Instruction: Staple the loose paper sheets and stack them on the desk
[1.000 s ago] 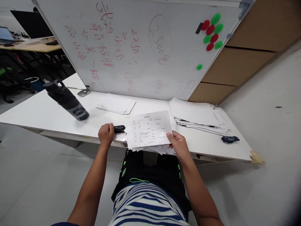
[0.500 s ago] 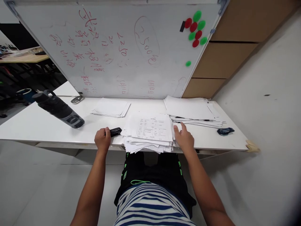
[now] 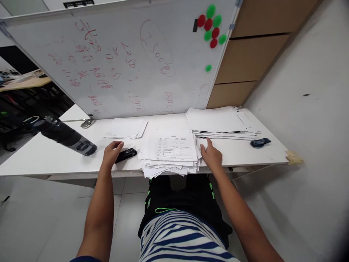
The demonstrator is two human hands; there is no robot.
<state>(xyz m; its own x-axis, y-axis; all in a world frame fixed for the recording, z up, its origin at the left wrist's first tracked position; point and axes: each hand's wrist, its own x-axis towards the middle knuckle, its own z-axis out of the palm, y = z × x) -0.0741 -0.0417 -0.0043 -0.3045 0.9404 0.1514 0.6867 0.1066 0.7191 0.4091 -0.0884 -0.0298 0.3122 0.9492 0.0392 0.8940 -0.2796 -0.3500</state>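
Note:
A black stapler (image 3: 127,155) lies on the white desk, left of the paper stack. Just to its left is my left hand (image 3: 110,155), thumb and fingers apart, holding nothing. The thick stack of loose sheets (image 3: 170,147), its top page printed with a table, sits at the desk's front edge with uneven, overhanging corners. Close against the right side of that stack rests my right hand (image 3: 212,157), index finger and thumb spread, with nothing visible in it. Whether its thumb touches the paper edges I cannot tell.
Behind stand a thinner paper pile (image 3: 125,128), a larger pile (image 3: 215,120) with dark pens at its front edge, and a whiteboard (image 3: 109,80). A dark bottle (image 3: 65,136) and a computer mouse (image 3: 87,123) are left; a small dark object (image 3: 260,142) lies right.
My left hand has let go of the stapler and moved left, leaving it on the desk. My right hand stays beside the stack. The camera view has shifted slightly.

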